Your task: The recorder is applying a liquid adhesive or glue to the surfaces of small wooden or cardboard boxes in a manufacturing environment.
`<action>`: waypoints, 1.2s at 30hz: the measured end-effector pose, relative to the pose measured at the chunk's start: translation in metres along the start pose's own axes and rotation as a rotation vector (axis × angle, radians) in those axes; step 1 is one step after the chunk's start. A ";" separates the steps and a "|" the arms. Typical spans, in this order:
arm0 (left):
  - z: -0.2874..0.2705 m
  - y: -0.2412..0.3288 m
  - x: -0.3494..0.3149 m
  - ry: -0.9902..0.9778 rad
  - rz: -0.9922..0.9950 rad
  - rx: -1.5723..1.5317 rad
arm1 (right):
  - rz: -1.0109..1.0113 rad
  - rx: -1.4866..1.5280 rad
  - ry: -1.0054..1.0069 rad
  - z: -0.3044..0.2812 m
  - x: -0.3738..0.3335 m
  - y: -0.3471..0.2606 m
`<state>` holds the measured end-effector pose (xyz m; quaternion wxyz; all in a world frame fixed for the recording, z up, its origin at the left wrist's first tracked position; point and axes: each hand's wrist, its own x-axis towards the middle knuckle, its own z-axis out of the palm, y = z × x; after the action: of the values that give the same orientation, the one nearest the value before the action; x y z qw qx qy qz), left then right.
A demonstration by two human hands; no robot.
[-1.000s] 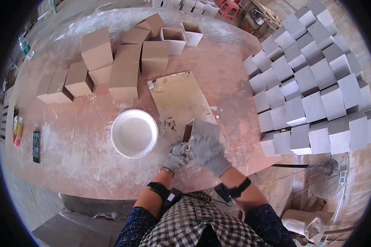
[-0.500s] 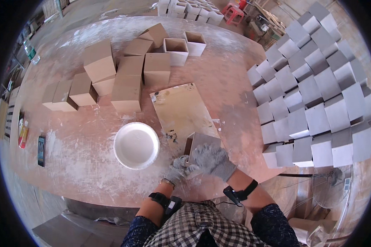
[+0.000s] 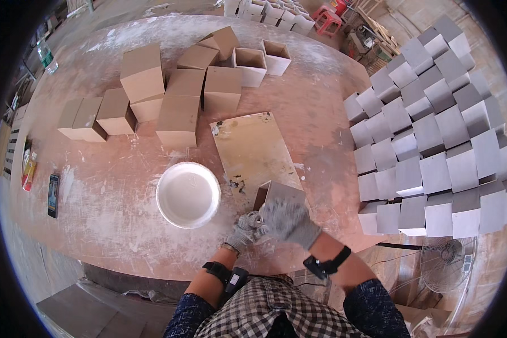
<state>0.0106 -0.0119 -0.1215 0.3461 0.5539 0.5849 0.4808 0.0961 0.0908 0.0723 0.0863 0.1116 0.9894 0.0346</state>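
A small box with a grey upper face lies on its side at the near end of a stained yellowish board, its dark open end facing left. My right hand, in a grey knit glove, is bent over the box's near side with fingers curled. Close by the open end, my left hand, gloved alike, has its fingers closed and meeting the right fingertips. Whatever the fingers pinch is hidden between them. Left of the board stands a round white tub with whitish stuff inside.
Several brown boxes cluster at the far left of the table, beside two open white-sided boxes. Stacked grey-white boxes rise on the right, above a fan. A phone and a bottle are at the left.
My right fingers have drawn slightly nearer the left hand, beside the box's open end. The whole view has shifted a little; box, board and tub keep their places relative to each other.
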 end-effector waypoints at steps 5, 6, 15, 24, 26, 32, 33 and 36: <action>-0.017 0.045 0.019 -0.084 0.046 0.126 | 0.281 0.071 -0.101 -0.016 0.038 0.050; -0.021 0.042 0.012 -0.071 0.017 0.148 | 0.210 0.081 -0.061 -0.022 0.036 0.034; -0.007 -0.004 -0.005 0.042 0.122 0.062 | 0.095 0.060 -0.048 -0.009 0.036 0.004; 0.005 -0.009 0.005 0.142 0.369 0.621 | 0.092 0.057 -0.004 -0.001 -0.001 -0.031; 0.006 -0.006 0.005 0.107 0.215 0.267 | 0.023 0.092 -0.052 -0.004 -0.028 -0.054; -0.012 0.012 0.005 -0.084 -0.055 -0.063 | 0.066 0.062 0.365 -0.009 -0.085 -0.025; -0.014 0.004 0.003 -0.065 -0.034 -0.080 | 0.090 -0.044 0.371 -0.008 -0.080 -0.007; -0.025 0.034 0.016 -0.166 -0.074 0.058 | 0.448 0.112 0.253 -0.013 -0.060 0.051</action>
<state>-0.0048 -0.0037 -0.0797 0.3950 0.5797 0.5878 0.4030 0.1627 0.1264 0.0994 -0.0541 0.3272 0.9433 0.0117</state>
